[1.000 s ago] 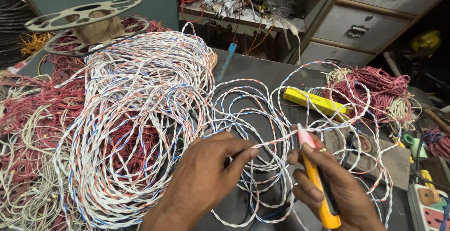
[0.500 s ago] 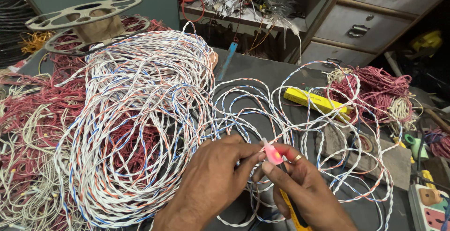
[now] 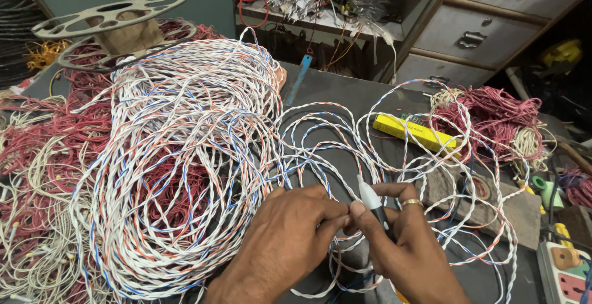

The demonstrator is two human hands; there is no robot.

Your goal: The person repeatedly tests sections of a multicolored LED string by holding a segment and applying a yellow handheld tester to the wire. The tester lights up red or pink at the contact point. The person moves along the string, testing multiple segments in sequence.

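Twisted wires point(image 3: 185, 156) look like smooth plastic insulation, slightly glossy. Bench point(image 3: 345, 94) is dull, matt grey (metal maybe?). Drawer handles point(image 3: 472, 39) are shiny metal, ring point(image 3: 412, 203) glossy gold.

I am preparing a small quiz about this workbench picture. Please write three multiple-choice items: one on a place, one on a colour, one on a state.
1. Where does the yellow box lie?
A. right of the big wire pile
B. on the reel
C. in a drawer

2. What colour is the tool tip at the hands?
A. green
B. white
C. black

3. How are the two hands?
A. far apart
B. fingertips meeting
C. both flat on the table

Answers: 1 A, it lies past the white twisted wire pile. 2 B, the tip is pale. 3 B, the left hand and right hand touch at the tool.
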